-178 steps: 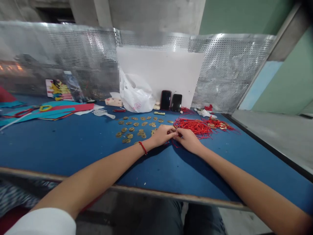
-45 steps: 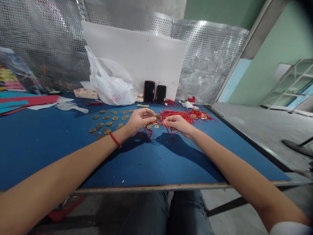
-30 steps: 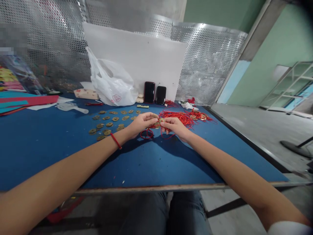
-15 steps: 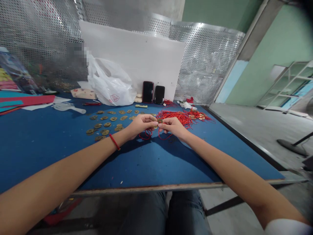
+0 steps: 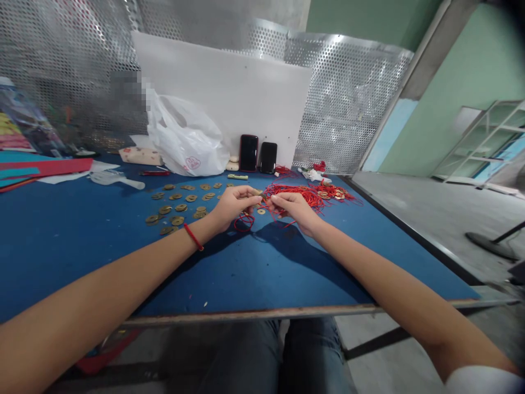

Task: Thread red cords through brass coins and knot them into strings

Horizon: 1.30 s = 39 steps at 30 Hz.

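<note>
Over the middle of the blue table, my left hand pinches a brass coin between thumb and fingers. Just right of it, my right hand is closed at the fingertips on red cord, whose thin end is hard to make out. A loop of red cord hangs below my left hand. One loose coin lies on the table between the hands. Small piles of brass coins are spread left of my left hand. Behind my right hand lies a heap of red cords.
Two phones lean against a white board at the back. Left of them are a white plastic bag and a clear scoop. More coins with red cords lie back right on the blue table.
My hands have moved slightly apart. The coin has tilted in my left fingers, my right fingers have left it, and a loose coin on the table shows more fully between the hands.
</note>
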Tool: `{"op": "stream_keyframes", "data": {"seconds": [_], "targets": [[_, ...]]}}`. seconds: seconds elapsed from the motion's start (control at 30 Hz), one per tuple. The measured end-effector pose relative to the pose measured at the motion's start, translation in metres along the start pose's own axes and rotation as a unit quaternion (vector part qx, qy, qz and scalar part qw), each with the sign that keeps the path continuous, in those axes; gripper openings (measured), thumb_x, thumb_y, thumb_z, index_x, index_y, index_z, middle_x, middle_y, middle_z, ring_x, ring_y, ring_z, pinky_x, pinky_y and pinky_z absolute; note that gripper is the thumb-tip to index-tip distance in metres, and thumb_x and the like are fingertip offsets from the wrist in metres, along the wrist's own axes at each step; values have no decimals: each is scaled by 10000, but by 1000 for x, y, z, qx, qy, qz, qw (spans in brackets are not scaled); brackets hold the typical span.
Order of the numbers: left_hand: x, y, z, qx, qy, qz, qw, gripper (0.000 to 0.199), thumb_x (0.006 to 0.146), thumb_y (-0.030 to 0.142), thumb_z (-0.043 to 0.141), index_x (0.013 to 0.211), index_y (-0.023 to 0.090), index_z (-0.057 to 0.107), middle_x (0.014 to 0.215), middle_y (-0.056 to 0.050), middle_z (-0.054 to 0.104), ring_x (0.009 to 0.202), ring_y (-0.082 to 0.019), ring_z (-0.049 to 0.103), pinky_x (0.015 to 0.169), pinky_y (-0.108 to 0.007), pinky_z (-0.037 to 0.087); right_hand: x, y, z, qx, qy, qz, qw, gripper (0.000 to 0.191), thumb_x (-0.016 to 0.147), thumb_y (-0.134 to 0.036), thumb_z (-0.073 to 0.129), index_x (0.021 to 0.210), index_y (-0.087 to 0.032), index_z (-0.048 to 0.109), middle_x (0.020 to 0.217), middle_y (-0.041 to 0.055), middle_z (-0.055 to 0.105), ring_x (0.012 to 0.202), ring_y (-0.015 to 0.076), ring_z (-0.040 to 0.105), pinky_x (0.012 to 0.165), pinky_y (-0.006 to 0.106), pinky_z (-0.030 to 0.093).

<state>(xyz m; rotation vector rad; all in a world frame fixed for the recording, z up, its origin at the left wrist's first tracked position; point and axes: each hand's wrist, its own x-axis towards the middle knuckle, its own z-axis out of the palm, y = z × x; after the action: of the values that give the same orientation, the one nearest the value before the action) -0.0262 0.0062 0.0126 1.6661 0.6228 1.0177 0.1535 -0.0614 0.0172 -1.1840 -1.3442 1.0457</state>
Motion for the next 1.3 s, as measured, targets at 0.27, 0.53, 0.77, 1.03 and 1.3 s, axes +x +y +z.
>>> {"op": "stream_keyframes", "data": {"seconds": [0.27,0.53,0.77,1.03,1.3], "targets": [[4,-12,-5,-63,31,-38,997,381,597,391,862,811,133,681,722,-7,644,553,-68,538,536,-204,442,8,-9,-15,280,173,100,939,222,927,-245,449,755,-169,568,649,-26,619,593,55,563,611,184,435],[3,-10,-3,-82,27,-77,993,367,588,346,871,792,118,668,697,-5,636,543,-69,556,547,-208,455,5,-16,-15,311,253,55,914,271,961,-271,375,803,-186,578,693,-27,646,631,52,586,667,184,463],[1,-4,0,-62,37,-110,991,296,615,277,844,775,102,667,684,-20,654,541,-82,581,556,-215,461,5,-11,-10,114,155,-41,981,303,907,-381,484,845,-153,674,444,-77,382,420,42,364,504,185,338],[1,-6,0,-21,13,-92,995,343,599,330,830,797,95,678,681,-41,682,583,-118,617,633,-253,500,-5,-6,5,-185,-1,-125,975,374,860,-396,480,696,-116,668,507,-21,513,464,52,426,511,200,309],[-2,-1,3,38,7,-43,998,282,620,319,785,788,111,696,656,-42,679,556,-121,578,581,-255,463,-8,-7,4,-341,10,-140,929,327,825,-289,451,572,-128,580,512,-15,475,498,53,366,542,218,245]]}}
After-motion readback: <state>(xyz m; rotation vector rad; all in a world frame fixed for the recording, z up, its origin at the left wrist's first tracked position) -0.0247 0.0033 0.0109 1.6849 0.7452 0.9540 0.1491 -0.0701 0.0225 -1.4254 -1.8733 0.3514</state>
